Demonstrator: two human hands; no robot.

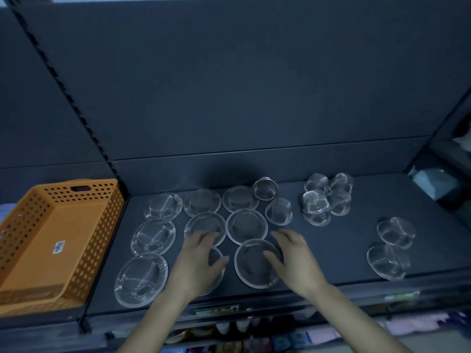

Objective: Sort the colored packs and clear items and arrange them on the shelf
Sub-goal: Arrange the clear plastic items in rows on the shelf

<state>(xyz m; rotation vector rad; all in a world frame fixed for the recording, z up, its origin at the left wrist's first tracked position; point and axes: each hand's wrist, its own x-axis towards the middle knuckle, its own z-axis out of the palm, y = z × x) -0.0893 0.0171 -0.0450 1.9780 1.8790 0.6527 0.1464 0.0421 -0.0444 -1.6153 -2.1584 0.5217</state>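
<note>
Several clear round lids and domed cups lie on the dark shelf (331, 238). Flat lids form rows at the left and middle; one large lid (251, 266) lies front middle. My right hand (293, 258) rests with relaxed fingers on that lid's right edge. My left hand (201, 261) lies with spread fingers over another clear lid (215, 258), mostly hiding it, fingertips reaching a lid (204, 225) behind. A cluster of domed cups (326, 197) stands at the back right, two more cups (392, 248) at the front right.
An orange perforated basket (51, 240) with a label inside sits on the neighbouring shelf at the left, past a slotted upright (76, 118). Colored packs (280, 342) show on a lower shelf below the front edge. Pale items (433, 182) sit far right.
</note>
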